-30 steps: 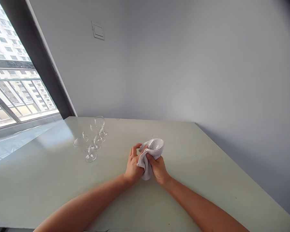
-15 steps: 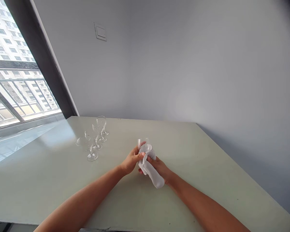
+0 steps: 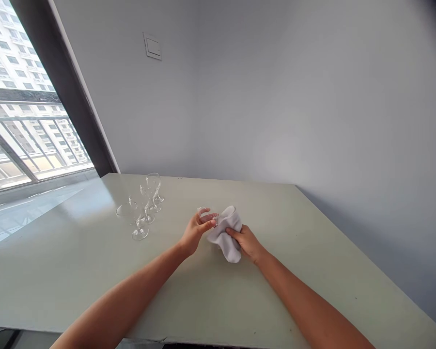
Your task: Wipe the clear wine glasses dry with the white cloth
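Observation:
My left hand (image 3: pixel 196 230) is closed around a clear wine glass (image 3: pixel 210 217), its bowl lying between my fingers and thumb. The glass is tilted, and its lower part is hidden behind the cloth. In my right hand (image 3: pixel 247 241) is a white cloth (image 3: pixel 228 231), pinched between thumb and fingers and bunched up against the glass. Both hands are above the middle of the table. To the left, several clear stemmed glasses stand upright in a row, the nearest glass (image 3: pixel 140 232) closest to my left forearm and the farthest glass (image 3: pixel 153 182) near the table's back edge.
The pale green table (image 3: pixel 305 271) runs back to a grey wall (image 3: pixel 294 97) with a light switch (image 3: pixel 153 46). A window (image 3: pixel 25 111) with a dark frame is at the left. The table's front edge passes under my forearms.
The cloth has come out of the glass's mouth area and spread out to its right. My left hand has shifted slightly left and turned the glass; my right hand has moved a little up and right.

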Demonstrator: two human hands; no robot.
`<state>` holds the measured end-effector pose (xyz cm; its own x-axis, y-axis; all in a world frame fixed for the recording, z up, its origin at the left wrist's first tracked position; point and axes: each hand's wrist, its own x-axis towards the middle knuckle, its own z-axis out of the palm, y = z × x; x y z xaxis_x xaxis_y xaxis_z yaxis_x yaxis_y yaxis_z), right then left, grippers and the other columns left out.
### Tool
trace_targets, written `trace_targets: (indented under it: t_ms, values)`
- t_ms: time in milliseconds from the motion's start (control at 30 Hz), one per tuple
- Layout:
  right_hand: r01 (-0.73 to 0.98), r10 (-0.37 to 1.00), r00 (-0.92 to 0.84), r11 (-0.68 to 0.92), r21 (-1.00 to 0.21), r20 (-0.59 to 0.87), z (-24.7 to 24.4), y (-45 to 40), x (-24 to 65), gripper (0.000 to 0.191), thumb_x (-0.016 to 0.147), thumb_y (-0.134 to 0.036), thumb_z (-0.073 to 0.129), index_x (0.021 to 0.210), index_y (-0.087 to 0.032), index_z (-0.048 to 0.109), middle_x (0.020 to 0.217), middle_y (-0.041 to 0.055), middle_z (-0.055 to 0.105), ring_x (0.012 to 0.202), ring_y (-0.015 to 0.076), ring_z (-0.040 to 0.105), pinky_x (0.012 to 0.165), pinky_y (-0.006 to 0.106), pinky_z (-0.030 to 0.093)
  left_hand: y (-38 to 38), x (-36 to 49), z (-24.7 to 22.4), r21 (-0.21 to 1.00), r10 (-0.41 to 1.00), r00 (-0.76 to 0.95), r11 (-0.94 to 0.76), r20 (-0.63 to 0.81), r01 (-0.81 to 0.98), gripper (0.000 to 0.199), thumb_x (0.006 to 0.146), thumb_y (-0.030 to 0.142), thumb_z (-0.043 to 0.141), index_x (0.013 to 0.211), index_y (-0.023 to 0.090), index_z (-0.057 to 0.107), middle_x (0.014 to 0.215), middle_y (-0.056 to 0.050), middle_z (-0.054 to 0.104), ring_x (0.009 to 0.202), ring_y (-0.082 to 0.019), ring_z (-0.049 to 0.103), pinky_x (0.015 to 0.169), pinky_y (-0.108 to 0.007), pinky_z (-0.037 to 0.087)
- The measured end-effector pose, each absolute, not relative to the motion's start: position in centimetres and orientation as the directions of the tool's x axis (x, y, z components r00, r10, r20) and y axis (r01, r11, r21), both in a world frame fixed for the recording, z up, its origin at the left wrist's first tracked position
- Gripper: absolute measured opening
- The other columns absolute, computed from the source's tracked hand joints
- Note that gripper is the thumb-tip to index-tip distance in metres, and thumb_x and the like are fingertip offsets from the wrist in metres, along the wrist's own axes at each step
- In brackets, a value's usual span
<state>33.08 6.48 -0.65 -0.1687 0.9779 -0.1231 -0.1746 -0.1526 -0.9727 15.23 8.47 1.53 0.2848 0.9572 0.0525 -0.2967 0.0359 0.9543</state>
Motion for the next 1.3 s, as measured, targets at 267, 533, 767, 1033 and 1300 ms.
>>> trace_targets:
  t_ms: [267,533,767,1033,1300]
  values:
    - [0.414,0.94,-0.148,0.342,-0.843,0.308,1.4,6.4,35.0,0.046,0.065,-0.051,0.063,0.095,-0.016,0.059,0.091,0.0074,0.059,0.085,0.0232,0.051,0.071,0.034,0.042,10.1,14.3,1.0,0.87,0.971,0.216,0.192,-0.102,-0.454,0.043,0.07,0.037,0.064,0.101,0.021,0.038,0.088,-0.007,0.063,0.082,-0.018,0.063,0.07,-0.028,0.047]
    - [0.637,0.552,-0.637,0.77,-0.037,0.538,0.9,4.6,32.7,0.033,0.079,-0.012,0.045,0.107,-0.026,0.056,0.091,0.0063,0.053,0.081,0.0172,0.045,0.072,0.031,0.037,8.5,15.6,0.6,0.806,0.926,0.34,0.326,-0.166,-0.494,0.035,0.07,0.035,0.065,0.094,0.019,0.046,0.078,-0.003,0.062,0.067,-0.013,0.061,0.063,-0.024,0.049]
    - [0.287,0.804,-0.351,0.58,-0.762,0.48,0.4,5.1,32.7,0.015,0.076,-0.024,0.056,0.09,-0.024,0.06,0.083,0.0018,0.051,0.074,0.0141,0.048,0.065,0.027,0.04,8.3,15.6,1.4,0.722,0.891,0.423,0.402,-0.166,-0.563,0.026,0.073,0.035,0.061,0.087,0.016,0.05,0.084,-0.008,0.063,0.071,-0.016,0.063,0.061,-0.024,0.05]
    - [-0.326,0.917,-0.397,-0.167,-0.93,-0.026,-0.8,4.8,30.7,0.041,0.057,-0.037,0.074,0.091,-0.019,0.057,0.078,0.0013,0.056,0.069,0.014,0.051,0.062,0.026,0.04,8.1,15.3,2.7,0.675,0.908,0.418,0.314,-0.009,-0.667,0.025,0.079,0.03,0.055,0.1,0.019,0.049,0.085,-0.004,0.063,0.075,-0.012,0.062,0.064,-0.021,0.051]
    - [0.407,0.915,-0.395,0.254,-0.878,0.081,0.2,2.9,30.2,0.049,0.061,-0.055,0.064,0.093,-0.019,0.059,0.086,0.0048,0.059,0.079,0.0207,0.053,0.069,0.033,0.043,10.3,13.5,2.7,0.703,0.979,0.203,0.133,0.017,-0.699,0.025,0.076,0.034,0.059,0.095,0.021,0.048,0.089,-0.003,0.063,0.099,-0.018,0.058,0.069,-0.021,0.05]
